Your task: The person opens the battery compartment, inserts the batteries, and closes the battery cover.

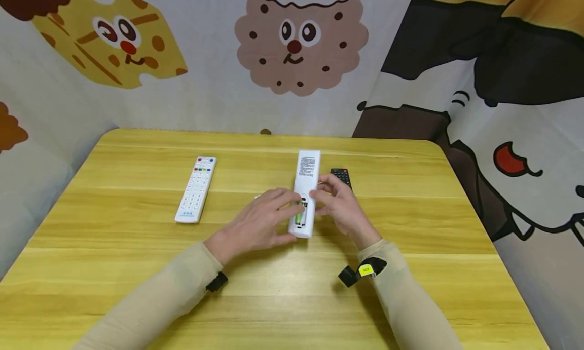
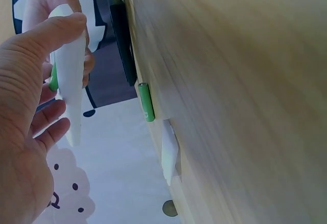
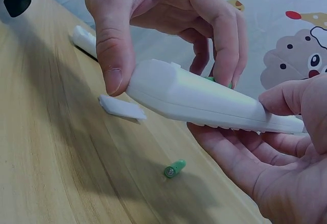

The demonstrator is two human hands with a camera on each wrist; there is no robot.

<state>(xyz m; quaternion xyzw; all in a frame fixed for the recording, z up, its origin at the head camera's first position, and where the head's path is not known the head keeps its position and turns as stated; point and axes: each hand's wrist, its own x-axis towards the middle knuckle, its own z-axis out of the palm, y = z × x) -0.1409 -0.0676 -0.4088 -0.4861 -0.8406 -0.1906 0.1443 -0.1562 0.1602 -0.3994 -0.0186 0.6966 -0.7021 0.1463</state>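
A white remote control is held face down above the table, its battery compartment uncovered at the near end. One green battery lies in that compartment. My right hand grips the remote by its sides, thumb on the back and fingers beneath. With its thumb on the near end, my left hand holds the remote too, and its fingertips touch the green battery. In the right wrist view, a second green battery lies on the table below, near the white battery cover.
Another white remote lies buttons up on the wooden table, left of my hands. A black remote is partly hidden behind my right hand. Cartoon-printed cloth hangs along the table's far edge.
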